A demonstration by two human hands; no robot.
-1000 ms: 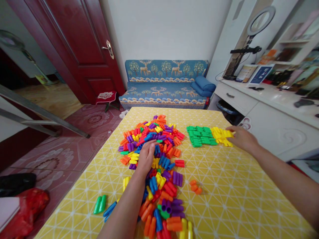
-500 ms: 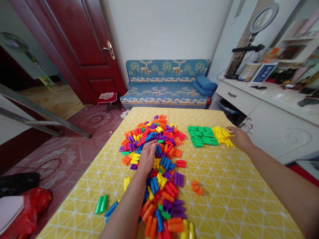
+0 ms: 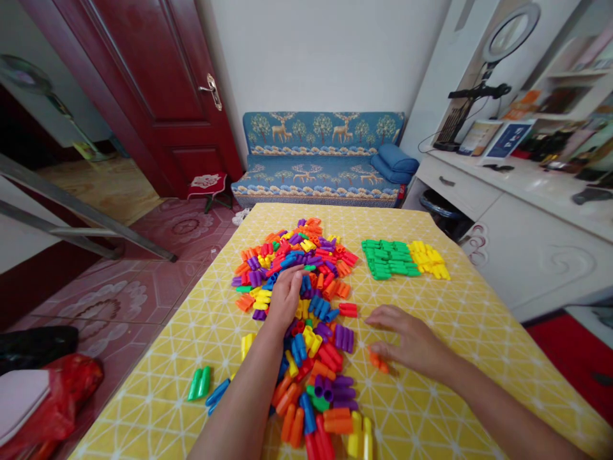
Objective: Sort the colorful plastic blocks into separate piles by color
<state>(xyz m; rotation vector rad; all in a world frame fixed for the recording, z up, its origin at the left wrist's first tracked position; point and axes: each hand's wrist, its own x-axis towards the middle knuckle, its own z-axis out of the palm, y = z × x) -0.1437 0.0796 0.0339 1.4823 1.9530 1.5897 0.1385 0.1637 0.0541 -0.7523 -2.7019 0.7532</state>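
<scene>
A heap of bullet-shaped plastic pieces (image 3: 330,356) in red, orange, yellow, green, blue and purple spreads over the table. On top of it lies my left hand (image 3: 286,295), fingers stretched forward beside a green piece (image 3: 310,268); its fingertips are partly hidden. My right hand (image 3: 405,335) hovers to the right of the heap, fingers apart and holding nothing. Just under its thumb is a small orange piece (image 3: 378,361), partly covered. Farther back on the right, green pieces (image 3: 389,260) sit packed in rows, with a block of yellow pieces (image 3: 428,260) against them.
The table wears a yellow patterned cloth (image 3: 460,338). Apart from the heap, a pair of green pieces (image 3: 199,383) lies at the left. Beyond the table stands a blue sofa (image 3: 316,172); a white cabinet (image 3: 541,236) is on the right and a red stool (image 3: 207,185) at the left.
My right hand has left the yellow block and come back toward me and leftward, over the orange piece. My left hand stays nearly in place on the heap.
</scene>
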